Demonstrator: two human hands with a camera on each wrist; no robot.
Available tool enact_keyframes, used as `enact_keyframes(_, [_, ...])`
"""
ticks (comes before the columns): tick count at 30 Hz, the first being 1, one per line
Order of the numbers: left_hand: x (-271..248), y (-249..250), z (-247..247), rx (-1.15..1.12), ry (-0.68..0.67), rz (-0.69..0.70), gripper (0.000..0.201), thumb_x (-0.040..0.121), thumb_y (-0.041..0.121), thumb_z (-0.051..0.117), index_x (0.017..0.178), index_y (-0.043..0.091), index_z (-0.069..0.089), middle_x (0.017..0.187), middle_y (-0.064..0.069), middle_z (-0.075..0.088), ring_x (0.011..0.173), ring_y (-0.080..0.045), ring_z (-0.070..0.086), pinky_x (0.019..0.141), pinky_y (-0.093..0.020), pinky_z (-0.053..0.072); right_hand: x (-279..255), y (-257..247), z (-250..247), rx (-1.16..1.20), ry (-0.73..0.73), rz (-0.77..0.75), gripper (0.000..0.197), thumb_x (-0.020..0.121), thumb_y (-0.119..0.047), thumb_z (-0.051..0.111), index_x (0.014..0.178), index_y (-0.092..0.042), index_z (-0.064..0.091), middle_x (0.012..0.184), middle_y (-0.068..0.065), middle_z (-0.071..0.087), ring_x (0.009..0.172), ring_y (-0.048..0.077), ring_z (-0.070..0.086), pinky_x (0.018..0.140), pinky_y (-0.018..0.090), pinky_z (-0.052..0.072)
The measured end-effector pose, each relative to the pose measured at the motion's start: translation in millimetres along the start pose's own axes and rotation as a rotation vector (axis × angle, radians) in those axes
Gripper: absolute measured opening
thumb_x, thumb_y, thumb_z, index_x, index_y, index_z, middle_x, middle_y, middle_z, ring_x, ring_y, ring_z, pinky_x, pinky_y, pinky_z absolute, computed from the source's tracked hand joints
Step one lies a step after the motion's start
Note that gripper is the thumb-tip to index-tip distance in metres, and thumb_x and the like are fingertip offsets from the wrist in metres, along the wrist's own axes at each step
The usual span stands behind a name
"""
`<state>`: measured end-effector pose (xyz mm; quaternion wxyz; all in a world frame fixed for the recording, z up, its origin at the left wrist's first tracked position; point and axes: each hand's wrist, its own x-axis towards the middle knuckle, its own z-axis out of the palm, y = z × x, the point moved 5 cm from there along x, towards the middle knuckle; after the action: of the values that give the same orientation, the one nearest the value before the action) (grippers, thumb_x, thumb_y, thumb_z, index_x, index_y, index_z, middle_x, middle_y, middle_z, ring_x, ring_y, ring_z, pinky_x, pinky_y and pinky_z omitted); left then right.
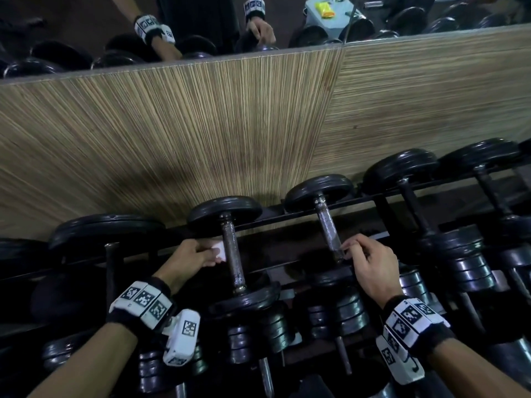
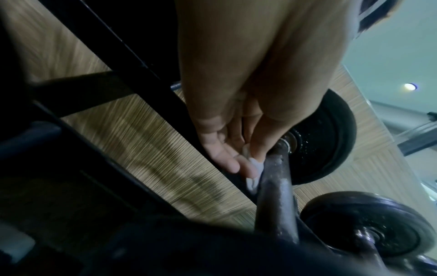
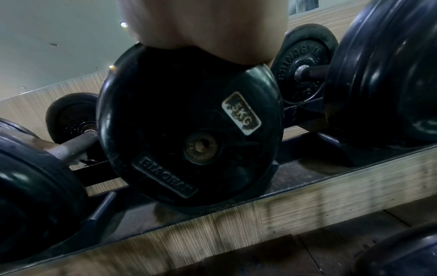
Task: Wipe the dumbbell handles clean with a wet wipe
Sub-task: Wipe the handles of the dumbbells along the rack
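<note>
Striped wooden wall panelling backed a black metal rack of black-plated dumbbells. At left, the left hand pinched a folded white wet wipe against one worn steel handle. Further right, the right hand pinched the neighbouring steel handle bare-fingered. Judging by the many handles in the row, most wiping seemingly remained.

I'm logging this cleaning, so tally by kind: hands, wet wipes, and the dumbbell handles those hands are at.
hands: 2, left hand and right hand
wet wipe: 1
dumbbell handles: 2, left handle and right handle
total: 5
</note>
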<state>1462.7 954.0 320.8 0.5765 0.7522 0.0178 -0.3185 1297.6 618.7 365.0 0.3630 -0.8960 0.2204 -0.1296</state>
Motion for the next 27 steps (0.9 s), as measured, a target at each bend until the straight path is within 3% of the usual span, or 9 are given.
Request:
enact_keyframes(4, [-3.2, -5.0, 3.5, 0.060, 0.037, 0.039, 0.022, 0.095, -0.006, 0.055, 0.112, 0.003, 0.066, 0.083, 0.002, 0.072, 0.068, -0.004, 0.066, 0.067, -0.012, 0.052, 0.3, -0.2, -0.1, 0.011, 0.018, -0.006, 0.029, 0.086, -0.040, 0.039, 0.075, -0.035, 0.065, 0.067, -0.012, 0.067, 0.058, 0.010, 0.058, 0.054, 0.029, 0.036])
enact_keyframes(8, [-1.4, 7.0, 19.1, 0.169, -0.030, 0.100, 0.026, 0.097, -0.003, 0.053, 0.115, 0.007, 0.070, 0.104, -0.001, 0.074, 0.094, -0.008, 0.067, 0.075, -0.012, 0.050, 0.9, 1.8, -0.1, -0.006, 0.022, -0.001, 0.030, 0.086, -0.041, 0.038, 0.075, -0.033, 0.065, 0.066, -0.012, 0.067, 0.065, 0.011, 0.062, 0.060, 0.039, 0.049])
enact_keyframes(10, [-6.9, 6.6, 19.4, 0.204, -0.033, 0.106, 0.025, 0.096, -0.004, 0.053, 0.109, 0.010, 0.071, 0.100, 0.002, 0.075, 0.086, -0.005, 0.066, 0.074, -0.014, 0.049, 0.6, 0.9, -0.8, -0.003, 0.027, -0.004, 0.030, 0.085, -0.041, 0.037, 0.076, -0.033, 0.065, 0.066, -0.012, 0.067, 0.066, 0.011, 0.062, 0.062, 0.039, 0.050])
enact_keyframes(12, [-15.8, 1.2, 14.4, 0.230, -0.020, 0.103, 0.026, 0.094, -0.008, 0.054, 0.093, 0.012, 0.070, 0.078, 0.006, 0.073, 0.071, -0.005, 0.063, 0.069, -0.017, 0.049, 0.7, 1.0, -0.6, -0.003, 0.036, -0.003, 0.030, 0.086, -0.041, 0.037, 0.076, -0.032, 0.065, 0.066, -0.011, 0.067, 0.066, 0.011, 0.062, 0.062, 0.039, 0.050])
enact_keyframes(14, [-24.5, -5.2, 11.2, 0.246, -0.038, 0.095, 0.034, 0.093, -0.010, 0.055, 0.086, 0.020, 0.070, 0.066, 0.006, 0.070, 0.067, -0.007, 0.060, 0.067, -0.017, 0.048, 0.5, 2.6, 0.6, -0.005, 0.037, 0.004, 0.030, 0.086, -0.041, 0.038, 0.076, -0.033, 0.064, 0.066, -0.009, 0.066, 0.066, 0.012, 0.062, 0.062, 0.038, 0.050])
enact_keyframes(17, [-31.1, -3.2, 16.9, 0.240, -0.064, 0.136, 0.035, 0.094, -0.010, 0.054, 0.085, 0.020, 0.071, 0.069, 0.004, 0.070, 0.067, -0.001, 0.060, 0.066, -0.014, 0.048, 0.5, 3.0, 0.1, -0.004, 0.039, 0.002, 0.029, 0.085, -0.042, 0.038, 0.075, -0.033, 0.064, 0.066, -0.009, 0.066, 0.063, 0.012, 0.060, 0.059, 0.036, 0.047])
enact_keyframes(20, [-27.6, -2.0, 25.9, 0.204, -0.038, 0.154, 0.034, 0.094, -0.010, 0.053, 0.088, 0.019, 0.071, 0.084, 0.000, 0.071, 0.073, -0.004, 0.059, 0.068, -0.013, 0.047, -0.1, 0.7, -0.4, -0.002, 0.036, -0.006, 0.031, 0.084, -0.043, 0.037, 0.075, -0.034, 0.064, 0.066, -0.011, 0.067, 0.062, 0.013, 0.060, 0.058, 0.035, 0.044])
enact_keyframes(23, [-33.3, -4.1, 24.2, 0.252, -0.089, 0.156, 0.027, 0.091, -0.012, 0.056, 0.087, 0.008, 0.074, 0.079, -0.006, 0.072, 0.072, -0.003, 0.059, 0.070, -0.015, 0.046, -0.3, -0.1, -0.9, 0.005, 0.035, -0.005, 0.031, 0.084, -0.043, 0.036, 0.075, -0.033, 0.065, 0.066, -0.011, 0.067, 0.064, 0.013, 0.061, 0.059, 0.035, 0.046])
enact_keyframes(27, [-49.7, -9.7, 17.8, 0.264, -0.162, 0.151, 0.017, 0.090, -0.005, 0.064, 0.090, 0.007, 0.077, 0.088, 0.001, 0.077, 0.084, -0.002, 0.068, 0.082, -0.013, 0.048, -0.3, -0.7, -0.7, 0.003, 0.041, -0.005, 0.030, 0.084, -0.042, 0.037, 0.074, -0.034, 0.064, 0.066, -0.011, 0.066, 0.063, 0.013, 0.060, 0.058, 0.034, 0.044])
